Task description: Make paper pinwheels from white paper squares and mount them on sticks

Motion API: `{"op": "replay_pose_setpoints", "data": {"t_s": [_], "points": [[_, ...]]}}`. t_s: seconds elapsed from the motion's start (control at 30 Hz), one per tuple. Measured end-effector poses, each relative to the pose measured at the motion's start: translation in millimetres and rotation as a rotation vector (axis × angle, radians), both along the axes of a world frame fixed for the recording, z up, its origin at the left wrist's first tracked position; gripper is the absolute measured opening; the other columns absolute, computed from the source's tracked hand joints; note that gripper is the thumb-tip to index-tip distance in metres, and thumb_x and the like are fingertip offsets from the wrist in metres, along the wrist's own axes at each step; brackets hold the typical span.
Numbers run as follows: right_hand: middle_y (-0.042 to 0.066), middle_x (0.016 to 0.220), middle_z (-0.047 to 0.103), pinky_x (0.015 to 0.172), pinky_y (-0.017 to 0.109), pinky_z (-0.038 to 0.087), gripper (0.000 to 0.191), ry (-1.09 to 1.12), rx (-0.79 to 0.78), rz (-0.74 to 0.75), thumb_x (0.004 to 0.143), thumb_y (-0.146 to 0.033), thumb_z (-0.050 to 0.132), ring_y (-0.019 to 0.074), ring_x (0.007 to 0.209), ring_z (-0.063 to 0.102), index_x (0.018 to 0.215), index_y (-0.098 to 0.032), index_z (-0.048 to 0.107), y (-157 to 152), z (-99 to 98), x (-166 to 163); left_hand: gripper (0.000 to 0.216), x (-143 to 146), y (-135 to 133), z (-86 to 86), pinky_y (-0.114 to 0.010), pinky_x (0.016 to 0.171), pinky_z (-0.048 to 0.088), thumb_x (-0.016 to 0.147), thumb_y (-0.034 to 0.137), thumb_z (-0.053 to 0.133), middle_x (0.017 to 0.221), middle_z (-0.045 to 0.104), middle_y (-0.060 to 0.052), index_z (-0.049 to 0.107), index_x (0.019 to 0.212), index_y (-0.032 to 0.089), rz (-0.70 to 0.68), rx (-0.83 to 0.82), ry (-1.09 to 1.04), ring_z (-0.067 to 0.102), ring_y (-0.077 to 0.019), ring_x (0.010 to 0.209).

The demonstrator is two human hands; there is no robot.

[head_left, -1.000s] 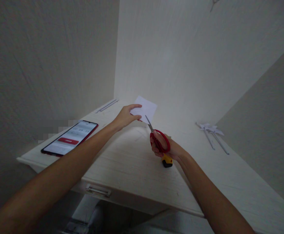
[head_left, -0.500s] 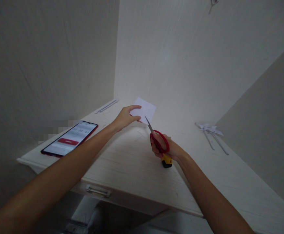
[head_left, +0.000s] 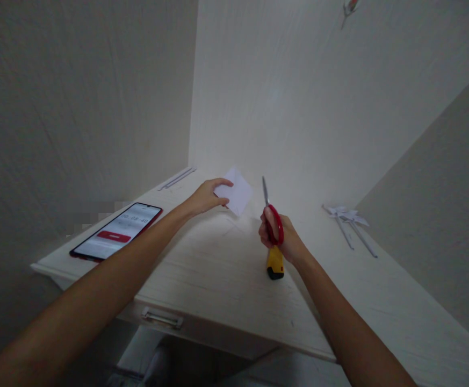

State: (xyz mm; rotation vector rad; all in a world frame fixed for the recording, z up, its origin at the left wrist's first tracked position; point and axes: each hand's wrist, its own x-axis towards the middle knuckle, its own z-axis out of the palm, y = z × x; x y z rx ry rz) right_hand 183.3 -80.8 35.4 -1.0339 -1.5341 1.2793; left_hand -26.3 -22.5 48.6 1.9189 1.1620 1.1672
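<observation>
My left hand [head_left: 209, 195] pinches the left corner of a square of white paper [head_left: 237, 192] between thumb and fingers, just above the tabletop. Faint crease lines show on the paper. To its right, my right hand [head_left: 276, 231] is closed round the red handles of a pair of scissors [head_left: 275, 224], whose blades are together and point up and away. The blades are apart from the paper. Just below my right hand, a yellow and black tool [head_left: 275, 263], partly hidden by the hand, lies on the table.
A phone [head_left: 117, 232] showing a timer lies on the left of the white table [head_left: 210, 279]. Thin white sticks [head_left: 177, 178] lie at the back left. White paper pinwheels [head_left: 347, 215] on sticks rest at the right. Walls enclose the back and sides; a drawer handle [head_left: 162, 318] is in front.
My right hand has drawn the scissors away from the paper to the right, and their blades now point more upright. The paper has shifted slightly left and turned in my left hand.
</observation>
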Motion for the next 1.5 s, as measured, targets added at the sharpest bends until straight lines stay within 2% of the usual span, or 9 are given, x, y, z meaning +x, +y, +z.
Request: {"op": "replay_pose_setpoints", "data": {"t_s": [0.17,0.3,0.47,0.6,0.77,0.97,1.1,1.27,1.5], "points": [[0.004,0.07,0.06,0.043,0.023,0.038,0.036,-0.111,0.31,-0.456,0.064,-0.046,0.065,0.0107,0.049,0.052,0.074,-0.018,0.047,18.6,-6.5,10.2,0.039,4.3,-11.2,1.3,-0.016,0.048,0.039,0.065,0.011,0.061,0.076,0.063,-0.002,0.057,0.103,0.015,-0.416,-0.114,0.149,0.058,-0.0092,0.054],[0.005,0.074,0.06,0.054,0.027,0.042,0.034,-0.186,0.324,-0.444,0.059,-0.038,0.069,0.0136,0.06,0.054,0.075,-0.017,0.048,24.5,-9.0,15.9,0.035,4.0,-16.7,5.4,-0.014,0.043,0.032,0.066,0.013,0.06,0.065,0.06,0.002,0.059,0.101,0.017,-0.506,-0.117,0.212,0.052,-0.0057,0.045],[-0.002,0.064,0.052,0.042,0.023,0.035,0.036,-0.128,0.219,-0.293,0.057,-0.034,0.07,0.008,0.047,0.044,0.073,-0.018,0.042,21.3,-8.3,13.5,0.03,1.4,-15.0,7.4,-0.014,0.038,0.022,0.065,0.011,0.06,0.051,0.048,0.007,0.058,0.094,0.016,-0.482,-0.085,0.227,0.039,-0.0035,0.039],[-0.004,0.064,0.049,0.036,0.02,0.031,0.037,-0.008,0.182,-0.306,0.058,-0.032,0.07,0.0052,0.042,0.042,0.074,-0.019,0.039,18.5,-7.0,8.7,0.027,2.7,-7.2,0.2,-0.015,0.041,0.023,0.066,0.013,0.06,0.051,0.039,0.009,0.052,0.091,0.017,-0.417,-0.043,0.006,0.036,-0.0037,0.042],[-0.006,0.068,0.045,0.035,0.018,0.031,0.034,0.141,0.248,-0.346,0.062,-0.032,0.066,0.0032,0.041,0.042,0.075,-0.021,0.036,13.8,-5.1,2.0,0.014,11.2,-1.6,-8.3,-0.018,0.055,0.033,0.068,0.019,0.06,0.064,0.046,0.005,0.05,0.076,0.014,-0.289,0.07,-0.183,0.044,-0.0053,0.058],[-0.006,0.068,0.047,0.038,0.019,0.033,0.03,0.167,0.297,-0.365,0.066,-0.029,0.063,0.0038,0.041,0.044,0.077,-0.021,0.036,11.7,-5.8,-1.0,0.023,23.9,-14.1,-12.6,-0.019,0.055,0.037,0.072,0.021,0.059,0.068,0.055,0.002,0.051,0.094,0.015,-0.347,-0.092,-0.169,0.052,-0.0064,0.055],[-0.007,0.058,0.045,0.038,0.02,0.031,0.03,0.124,0.237,-0.382,0.065,-0.032,0.064,0.0057,0.041,0.043,0.078,-0.02,0.04,15.6,-6.4,1.9,0.025,26.6,-18.2,-11.9,-0.017,0.05,0.037,0.072,0.015,0.057,0.061,0.057,0.002,0.049,0.095,0.014,-0.258,-0.145,-0.166,0.051,-0.0066,0.05],[-0.002,0.057,0.049,0.044,0.023,0.033,0.025,-0.096,0.141,-0.299,0.066,-0.037,0.061,0.0082,0.047,0.044,0.073,-0.014,0.053,20.7,-6.4,9.9,0.028,18.9,-14.7,-4.2,-0.014,0.043,0.03,0.067,0.007,0.058,0.053,0.051,0.006,0.052,0.094,0.013,-0.036,-0.021,-0.07,0.043,-0.0042,0.042],[0.002,0.073,0.054,0.056,0.027,0.04,0.024,-0.184,0.306,-0.317,0.069,-0.032,0.055,0.013,0.063,0.05,0.088,-0.017,0.052,28.2,-16.3,14.9,0.033,7.6,-9.2,6.3,-0.016,0.045,0.034,0.067,0.009,0.058,0.058,0.057,0.002,0.053,0.1,0.011,0.066,-0.02,-0.088,0.051,-0.0072,0.048]]}}
